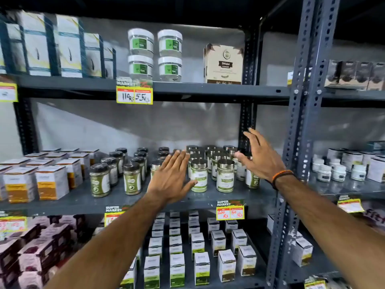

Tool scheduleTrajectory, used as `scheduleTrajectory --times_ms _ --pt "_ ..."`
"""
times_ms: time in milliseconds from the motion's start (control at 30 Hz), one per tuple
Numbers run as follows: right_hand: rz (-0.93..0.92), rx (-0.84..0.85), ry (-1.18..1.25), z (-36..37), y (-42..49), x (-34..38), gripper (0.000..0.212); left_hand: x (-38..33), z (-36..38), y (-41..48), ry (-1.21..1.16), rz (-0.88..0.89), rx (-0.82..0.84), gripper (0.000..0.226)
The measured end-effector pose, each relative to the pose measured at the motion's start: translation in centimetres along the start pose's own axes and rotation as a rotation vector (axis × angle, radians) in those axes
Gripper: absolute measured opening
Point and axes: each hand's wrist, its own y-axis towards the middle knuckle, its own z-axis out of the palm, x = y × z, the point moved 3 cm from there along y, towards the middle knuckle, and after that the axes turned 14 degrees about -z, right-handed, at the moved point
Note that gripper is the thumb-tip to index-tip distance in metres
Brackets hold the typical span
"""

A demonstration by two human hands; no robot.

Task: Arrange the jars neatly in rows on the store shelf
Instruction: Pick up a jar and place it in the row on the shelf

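My left hand point(174, 176) was spread flat, fingers together and straight, palm turned toward the silver-lidded jars point(210, 165) on the middle shelf point(83, 202). It held nothing; its thumb reached up against the label of the front left jar point(199, 175) of that group. My right hand point(259, 156) was open too, fingers splayed and raised, on the far side of the same jars, near the dark upright post point(246, 119) at the back. A front right jar point(225, 175) stood just beside the front left one, between my two hands. Whether my right palm touched any jar I could not tell, since it hid part of the rightmost ones. An orange and black band point(281, 176) sat on my right wrist.

Left of the silver-lidded jars stood black-lidded jars point(116, 170) in loose rows, and further left of those, white and orange boxes point(43, 176). Below the jars a yellow price tag point(230, 211) hung from the shelf's front edge.
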Motion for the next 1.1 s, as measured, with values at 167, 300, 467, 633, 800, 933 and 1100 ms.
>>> scheduleTrajectory --times_ms 167,300,467,633,800,933,1100 --pt "0.252 -0.009 0.173 3.4 -4.9 -3.8 0.082 -1.4 5.8 -1.8 -0.03 -0.028 0.083 0.096" --pt "0.373 -0.025 0.3 6.3 -7.0 -5.1 0.084 -1.3 9.0 -2.6 -0.129 -0.078 0.159 0.102" --pt "0.423 -0.023 0.423 8.9 -7.8 -5.6 0.089 -1.3 11.0 -3.0 -0.095 -0.094 0.219 0.101" --pt "0.455 -0.098 0.432 10.4 -8.0 -5.7 0.091 -1.5 10.7 -3.0 -0.06 -0.098 0.207 0.092" --pt "0.456 -0.15 0.42 10.8 -8.1 -5.5 0.095 -1.7 10.5 -3.1 -0.019 -0.088 0.198 0.081" --pt "0.468 -0.171 0.448 10.9 -8.2 -5.8 0.094 -1.7 10.5 -3.1 -0.017 -0.096 0.203 0.08" --pt "0.459 -0.24 0.408 10.5 -8.5 -5.2 0.093 -1.6 10.6 -3.1 -0.01 -0.104 0.214 0.081"
